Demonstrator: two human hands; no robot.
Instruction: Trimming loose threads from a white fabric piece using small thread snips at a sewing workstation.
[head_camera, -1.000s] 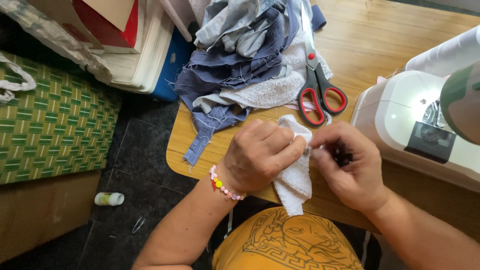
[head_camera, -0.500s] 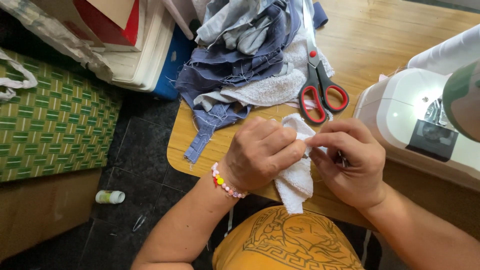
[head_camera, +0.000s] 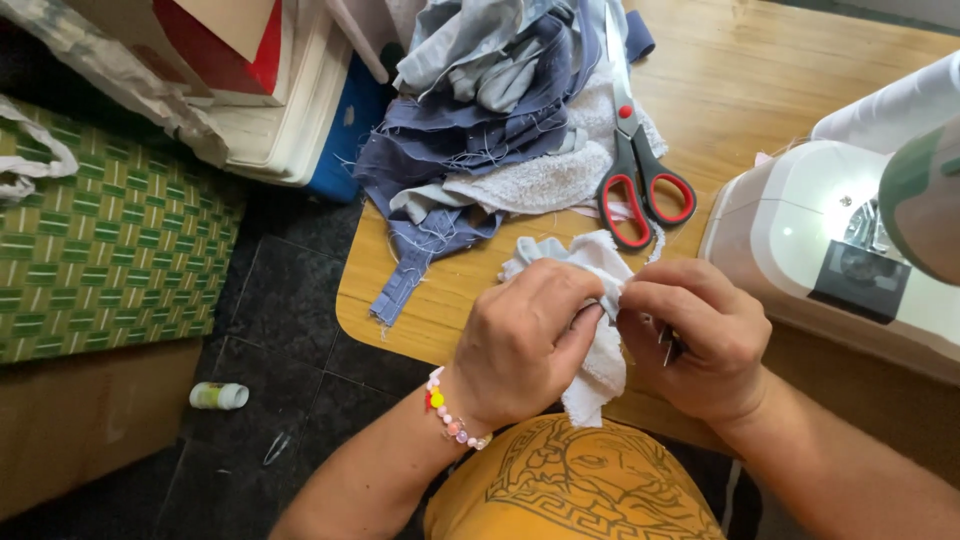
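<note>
Green woven mat (head_camera: 110, 250) at far left; small bottle (head_camera: 219, 396) on the dark floor below it. Fabric scraps (head_camera: 480, 110), blue and grey, heaped at the surface's (head_camera: 760, 90) back edge. My left hand (head_camera: 520, 340), beaded bracelet at the wrist, fingers curled and pinching the white cloth (head_camera: 598, 330) over the near edge of the surface. Red-handled scissors (head_camera: 640, 180) lying just behind. My right hand (head_camera: 695, 340), fingers pressed together on the cloth's edge, a small dark tool under them. Sewing machine (head_camera: 850, 250) at right. Since half a second ago, both hands sit as before; grip unchanged.
</note>
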